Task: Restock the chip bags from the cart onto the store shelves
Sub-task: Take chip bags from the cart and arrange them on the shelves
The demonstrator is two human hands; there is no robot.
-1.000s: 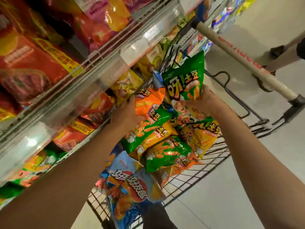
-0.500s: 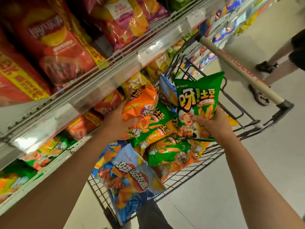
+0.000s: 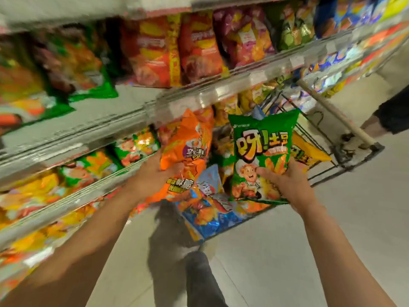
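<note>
Here, along the left side, the store shelves (image 3: pixel 141 111) run away in tiers, their front rails lined with blurred price strips. The upper tier carries red bags (image 3: pixel 177 49) standing upright in a row, with green-edged packs (image 3: pixel 73 69) at its left end and purple and pale green ones toward the right. The tier below holds green and orange packs (image 3: pixel 135 145) leaning at its front edge, and yellow ones lower down at the left; much of this is smeared by motion.

In front of that lower tier, the left hand (image 3: pixel 155 176) grips an orange chip bag (image 3: pixel 188 149) from below, fingers curled round its lower half, the bag tilted and lifted just beside the shelf rail. Under it, a blue bag (image 3: pixel 212 216) lies at the near end of the cart (image 3: pixel 327 160), and a dark trouser leg and shoe (image 3: pixel 199 275) show on the pale floor (image 3: pixel 332 229).

Right of the orange one, the right hand (image 3: pixel 285 182) clamps a green chip bag (image 3: pixel 261 151), thumb across its printed front and fingers behind, holding it upright above the cart's basket. A yellow bag (image 3: pixel 307 151) sits in the cart just behind it, near the right side. The cart's handle bar (image 3: pixel 332 111) slants away at the far end, and beyond it stands another person's legs (image 3: pixel 385 120).
</note>
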